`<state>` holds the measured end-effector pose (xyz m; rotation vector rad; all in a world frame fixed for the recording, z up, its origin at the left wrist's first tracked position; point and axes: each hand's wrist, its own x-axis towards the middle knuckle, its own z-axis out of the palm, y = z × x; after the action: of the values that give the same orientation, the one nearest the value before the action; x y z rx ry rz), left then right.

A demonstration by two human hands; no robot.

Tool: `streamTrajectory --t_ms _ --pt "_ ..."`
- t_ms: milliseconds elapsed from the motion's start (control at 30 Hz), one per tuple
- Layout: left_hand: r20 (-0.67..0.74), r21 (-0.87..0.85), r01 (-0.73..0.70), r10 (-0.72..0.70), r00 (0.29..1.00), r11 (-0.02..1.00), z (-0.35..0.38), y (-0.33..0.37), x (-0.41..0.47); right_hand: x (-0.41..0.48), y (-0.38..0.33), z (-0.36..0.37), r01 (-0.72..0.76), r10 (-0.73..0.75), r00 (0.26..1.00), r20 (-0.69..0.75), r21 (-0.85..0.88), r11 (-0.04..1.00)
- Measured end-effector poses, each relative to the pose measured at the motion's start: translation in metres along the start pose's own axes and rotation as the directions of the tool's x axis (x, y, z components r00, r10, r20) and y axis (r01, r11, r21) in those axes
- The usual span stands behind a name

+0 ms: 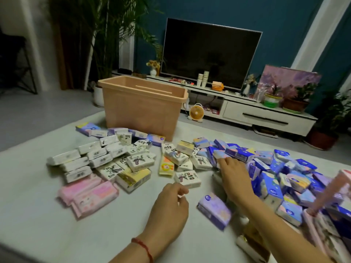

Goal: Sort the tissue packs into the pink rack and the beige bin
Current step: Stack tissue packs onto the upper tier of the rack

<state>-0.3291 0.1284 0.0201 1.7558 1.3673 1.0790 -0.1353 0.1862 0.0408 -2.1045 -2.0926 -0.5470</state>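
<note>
Many tissue packs cover the table. White ones (pixel 83 158) lie at the left, pink ones (pixel 89 194) in front of them, flower-printed ones (pixel 140 160) in the middle, and a heap of blue ones (pixel 275 173) at the right. A lilac pack (pixel 214 209) lies alone near me. The beige bin (pixel 140 109) stands at the table's far side. The pink rack (pixel 326 207) shows at the right edge, blurred. My right hand (pixel 235 177) reaches flat onto the blue heap, fingertips touching a pack. My left hand (pixel 169 207) hovers above the table, fingers loosely curled, holding nothing.
The table (pixel 38 215) has a pale cover with bare room at the front left. Behind it stand a low TV cabinet (pixel 262 114) with a dark television (pixel 209 54), potted plants (pixel 303 95) and a small orange fan (pixel 196 112) on the floor.
</note>
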Motion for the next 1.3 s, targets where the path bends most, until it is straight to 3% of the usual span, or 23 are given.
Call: streamTrajectory --t_ms 67,167,200,267,400,467,533,567,633,733,900,1000,1100,1200,1300 --pt "-0.005 -0.040 0.016 -0.016 1.000 0.999 -0.004 -0.002 0.004 -0.004 -0.018 -0.012 -0.012 0.044 0.993 -0.109 0.274 0.962" --pt "-0.005 -0.133 0.021 -0.022 1.000 0.991 -0.007 0.002 0.008 -0.027 -0.065 -0.051 0.026 0.104 0.986 -0.129 0.739 0.673" --pt "-0.004 -0.153 0.026 -0.027 1.000 0.988 -0.007 0.005 0.008 -0.036 -0.081 -0.062 0.022 0.072 0.994 -0.082 0.798 0.603" --pt "-0.024 -0.175 0.058 -0.063 0.998 0.983 -0.005 0.007 0.003 -0.046 -0.101 -0.070 0.035 -0.028 0.999 -0.024 0.807 0.589" --pt "-0.016 -0.308 0.321 -0.342 0.940 0.896 -0.007 0.003 0.000 -0.019 -0.096 -0.061 -0.076 -0.094 0.987 0.128 0.899 0.431" --pt "0.041 -0.372 0.430 -0.448 0.893 0.823 -0.013 -0.001 0.001 0.004 -0.081 -0.037 -0.042 -0.104 0.986 0.133 0.789 0.613" --pt "0.075 -0.424 0.480 -0.498 0.864 0.768 -0.021 -0.006 0.000 0.017 -0.071 -0.011 0.007 -0.213 0.930 0.300 0.564 0.826" --pt "0.079 -0.426 0.481 -0.498 0.863 0.766 -0.023 -0.008 0.000 0.018 -0.069 -0.003 0.043 -0.237 0.895 0.378 0.456 0.889" --pt "0.091 -0.417 0.467 -0.475 0.875 0.780 -0.027 -0.011 0.001 0.017 -0.068 0.003 0.124 -0.248 0.882 0.401 0.310 0.943" --pt "0.126 -0.413 0.430 -0.417 0.900 0.803 -0.033 -0.006 0.000 0.009 -0.064 -0.006 0.188 -0.288 0.904 0.315 0.312 0.931" --pt "0.090 -0.422 0.304 -0.294 0.952 0.854 -0.039 0.007 -0.008 -0.038 -0.043 -0.080 0.165 -0.264 0.963 0.057 0.650 0.741" --pt "0.017 -0.372 0.239 -0.251 0.968 0.897 -0.041 0.022 -0.026 -0.097 -0.015 -0.140 0.317 -0.290 0.945 -0.152 0.646 0.694" --pt "-0.044 -0.414 0.151 -0.186 0.982 0.898 -0.032 0.044 -0.054 -0.153 0.017 -0.198 0.378 -0.181 0.920 -0.348 0.665 0.644" --pt "-0.057 -0.501 0.038 -0.076 0.995 0.865 -0.002 0.092 -0.072 -0.186 0.069 -0.238 0.388 0.095 0.826 -0.556 0.683 0.619" --pt "-0.050 -0.625 -0.127 0.123 0.991 0.770 0.046 0.167 -0.084 -0.208 0.152 -0.252 0.310 0.466 0.611 -0.640 0.735 0.602"
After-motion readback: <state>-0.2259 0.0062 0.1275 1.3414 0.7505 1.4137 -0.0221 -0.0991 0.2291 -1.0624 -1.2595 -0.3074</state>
